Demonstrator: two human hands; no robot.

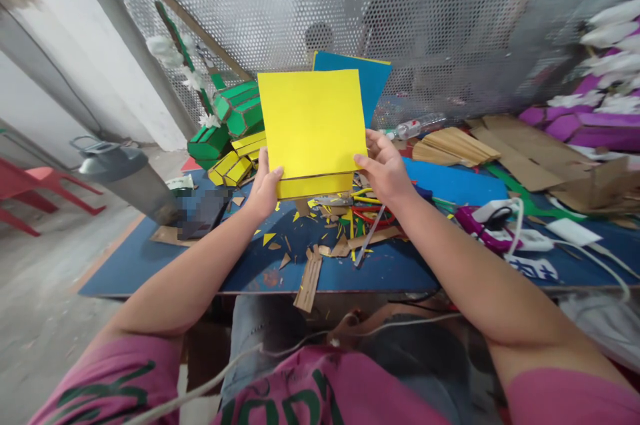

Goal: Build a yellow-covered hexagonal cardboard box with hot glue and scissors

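Observation:
Upright above the table, a yellow square panel [313, 121] is held between my two hands. My left hand [265, 188] grips its lower left corner, thumb on the front face. At the lower right edge, my right hand [384, 165] pinches it with the thumb in front and fingers behind. Below its bottom edge shows a yellow strip [317, 185], set off by a dark line; I cannot tell whether it is joined on. Behind the panel rises a blue panel [357, 81] with a yellow edge, its lower part hidden.
Cardboard scraps [309, 275] and yellow snippets litter the blue table [165, 265]. Green prism shapes [240, 108] stand back left, near a grey shaker bottle [127, 175]. A purple power strip [475, 228] with white cables, cardboard sheets [520, 151] and a plastic bottle [420, 125] lie right.

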